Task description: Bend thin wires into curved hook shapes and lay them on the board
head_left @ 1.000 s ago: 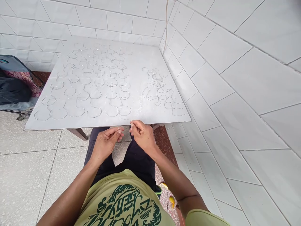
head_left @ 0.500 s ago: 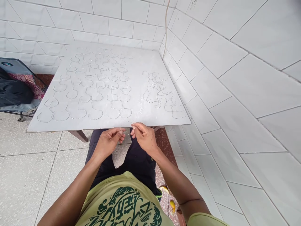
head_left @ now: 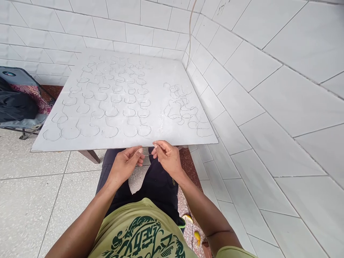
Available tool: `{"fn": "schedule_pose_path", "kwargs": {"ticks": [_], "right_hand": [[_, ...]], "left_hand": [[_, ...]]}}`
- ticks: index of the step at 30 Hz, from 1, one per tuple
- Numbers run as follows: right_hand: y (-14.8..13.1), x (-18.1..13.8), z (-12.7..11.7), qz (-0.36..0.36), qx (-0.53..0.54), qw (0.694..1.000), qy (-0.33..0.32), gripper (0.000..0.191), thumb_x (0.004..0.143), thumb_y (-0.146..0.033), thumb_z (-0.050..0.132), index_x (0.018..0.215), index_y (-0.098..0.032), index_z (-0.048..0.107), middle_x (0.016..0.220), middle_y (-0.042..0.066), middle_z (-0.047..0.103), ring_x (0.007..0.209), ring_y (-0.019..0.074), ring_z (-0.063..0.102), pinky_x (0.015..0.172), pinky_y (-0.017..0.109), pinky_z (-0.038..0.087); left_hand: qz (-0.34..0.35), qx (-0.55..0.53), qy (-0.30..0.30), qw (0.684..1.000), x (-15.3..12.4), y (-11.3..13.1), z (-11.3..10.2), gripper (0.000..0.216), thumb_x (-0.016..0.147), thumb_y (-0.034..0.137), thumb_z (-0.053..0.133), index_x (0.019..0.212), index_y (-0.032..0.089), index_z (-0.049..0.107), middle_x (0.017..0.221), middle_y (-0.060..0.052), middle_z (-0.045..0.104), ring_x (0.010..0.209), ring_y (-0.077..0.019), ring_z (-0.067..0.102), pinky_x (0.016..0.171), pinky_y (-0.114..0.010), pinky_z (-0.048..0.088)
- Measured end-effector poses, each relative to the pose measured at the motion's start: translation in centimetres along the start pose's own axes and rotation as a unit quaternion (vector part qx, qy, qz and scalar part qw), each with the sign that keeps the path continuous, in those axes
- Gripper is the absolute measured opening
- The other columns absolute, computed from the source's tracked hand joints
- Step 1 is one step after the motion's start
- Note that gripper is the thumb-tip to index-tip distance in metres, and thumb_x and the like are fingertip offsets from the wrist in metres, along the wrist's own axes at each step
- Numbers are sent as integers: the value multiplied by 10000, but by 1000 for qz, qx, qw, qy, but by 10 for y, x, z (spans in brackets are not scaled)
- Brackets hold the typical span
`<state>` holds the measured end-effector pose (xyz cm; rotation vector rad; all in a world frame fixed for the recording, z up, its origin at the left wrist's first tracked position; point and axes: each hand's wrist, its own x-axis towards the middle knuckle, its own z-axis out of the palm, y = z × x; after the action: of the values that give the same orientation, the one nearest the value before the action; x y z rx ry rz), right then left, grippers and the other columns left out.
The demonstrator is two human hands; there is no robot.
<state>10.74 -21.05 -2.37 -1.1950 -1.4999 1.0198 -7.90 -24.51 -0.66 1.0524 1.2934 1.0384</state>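
My left hand (head_left: 125, 165) and my right hand (head_left: 168, 157) are held close together just below the near edge of a white board (head_left: 120, 142). Between their fingertips stretches a short, thin wire (head_left: 147, 154). Rows of curved wire hooks (head_left: 107, 104) lie on the left and middle of the board. A denser, tangled cluster of similar wire shapes (head_left: 182, 111) lies towards its right side. Neither hand touches these shapes.
White tiled walls (head_left: 242, 89) rise behind and to the right of the board. A dark wooden table leg (head_left: 90, 156) shows beneath it. A folding chair with dark cloth (head_left: 18, 107) stands at left. A thin cable (head_left: 190, 32) hangs in the corner.
The view has tilted slightly, and the board sits a little lower in the frame. My hands have shifted slightly right, with the wire between them.
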Motion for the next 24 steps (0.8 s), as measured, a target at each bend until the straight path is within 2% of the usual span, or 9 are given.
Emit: {"fn": "schedule_pose_path", "kwargs": {"ticks": [3, 8, 16, 20, 24], "right_hand": [[-4, 7, -6, -1, -16, 1000, 10, 234, 979, -389, 594, 986, -195, 726, 711, 6, 723, 562, 139, 661, 543, 252, 528], [-9, 29, -16, -20, -59, 997, 34, 212, 976, -351, 577, 970, -195, 722, 718, 3, 722, 577, 141, 668, 606, 268, 532], [-1, 90, -20, -54, -124, 989, 53, 243, 991, -341, 521, 996, -187, 708, 737, 6, 731, 581, 136, 648, 583, 256, 488], [5, 126, -21, -74, -160, 982, 60, 234, 988, -337, 516, 947, -191, 693, 702, 2, 703, 562, 133, 604, 559, 249, 459], [8, 148, -20, -88, -184, 977, 69, 239, 1001, -345, 495, 896, -203, 656, 654, -8, 640, 543, 132, 546, 545, 247, 427]], "left_hand": [[7, 8, 0, 1000, -6, -10, -7, 558, 903, 595, 696, 1211, 132, 733, 904, -88, 755, 754, -189, 685, 714, -339, 593], [-2, 63, -3, 998, -17, -38, -27, 507, 909, 629, 670, 1049, 151, 765, 882, -90, 760, 752, -192, 685, 698, -318, 588], [-24, 173, 109, 979, -17, -87, -77, 570, 833, 708, 660, 1000, 172, 759, 842, -92, 787, 766, -263, 741, 693, -356, 614], [-14, 272, 176, 946, -3, -115, -104, 423, 867, 598, 614, 977, 215, 758, 867, -81, 807, 786, -290, 765, 722, -362, 600], [20, 329, 192, 924, 9, -136, -113, 357, 884, 495, 553, 979, 217, 756, 911, -100, 818, 877, -323, 780, 813, -393, 598]]}}
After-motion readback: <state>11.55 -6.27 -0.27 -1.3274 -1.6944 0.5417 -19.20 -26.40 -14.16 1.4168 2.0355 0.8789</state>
